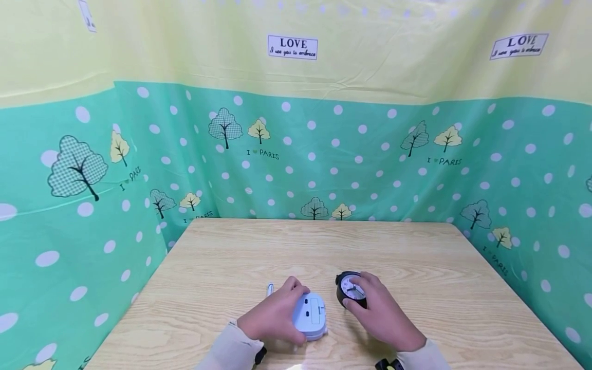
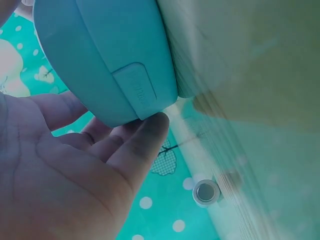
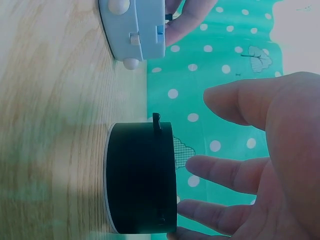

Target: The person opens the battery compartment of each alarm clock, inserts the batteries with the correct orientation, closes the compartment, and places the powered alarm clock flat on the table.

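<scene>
A light blue clock (image 1: 311,314) lies with its back up, showing a battery cover and two small dark knobs. My left hand (image 1: 277,312) grips it from the left, thumb on the near side and fingers on the far side. The left wrist view shows the fingertips against the edge of its casing (image 2: 115,55). To the right lies a black round alarm clock (image 1: 353,289) with its white dial up. Over its right side reaches my right hand (image 1: 384,313), fingers spread and loose. In the right wrist view, the thumb stands apart from the black casing (image 3: 140,177).
A slim whitish pen-like thing (image 1: 270,289) lies just beyond my left hand, partly hidden by it. The wood-grain table (image 1: 319,246) ends at a green and yellow patterned curtain (image 1: 324,154) at the back and sides.
</scene>
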`<action>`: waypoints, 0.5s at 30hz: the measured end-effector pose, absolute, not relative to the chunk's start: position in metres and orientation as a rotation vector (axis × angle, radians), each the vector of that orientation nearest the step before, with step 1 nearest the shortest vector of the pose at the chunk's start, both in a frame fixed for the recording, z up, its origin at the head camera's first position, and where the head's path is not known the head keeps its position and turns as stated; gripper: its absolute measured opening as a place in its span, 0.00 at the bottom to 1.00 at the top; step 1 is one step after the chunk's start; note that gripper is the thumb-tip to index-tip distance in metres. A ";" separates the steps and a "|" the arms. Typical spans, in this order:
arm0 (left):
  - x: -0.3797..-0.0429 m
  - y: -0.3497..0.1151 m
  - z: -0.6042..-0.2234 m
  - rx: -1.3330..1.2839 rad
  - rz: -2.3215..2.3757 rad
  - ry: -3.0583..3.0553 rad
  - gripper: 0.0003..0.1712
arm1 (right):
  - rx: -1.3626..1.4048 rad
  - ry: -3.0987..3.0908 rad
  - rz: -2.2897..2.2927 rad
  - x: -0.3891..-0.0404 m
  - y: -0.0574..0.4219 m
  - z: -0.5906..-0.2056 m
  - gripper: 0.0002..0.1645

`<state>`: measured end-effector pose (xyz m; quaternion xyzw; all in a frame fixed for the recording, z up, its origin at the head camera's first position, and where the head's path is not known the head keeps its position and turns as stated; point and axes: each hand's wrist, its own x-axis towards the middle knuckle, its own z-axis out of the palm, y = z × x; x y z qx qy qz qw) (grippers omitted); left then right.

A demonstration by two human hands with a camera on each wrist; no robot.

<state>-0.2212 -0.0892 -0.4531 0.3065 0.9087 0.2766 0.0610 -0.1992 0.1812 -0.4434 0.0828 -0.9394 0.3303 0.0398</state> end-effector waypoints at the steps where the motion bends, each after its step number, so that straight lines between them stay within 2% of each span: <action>1: -0.221 -0.089 -0.453 0.919 0.834 2.751 0.56 | 0.252 -2.878 1.013 -0.199 0.181 -0.443 0.32; 15: -0.219 -0.085 -0.443 0.828 0.696 2.760 0.60 | 0.237 -2.887 0.971 -0.199 0.180 -0.444 0.26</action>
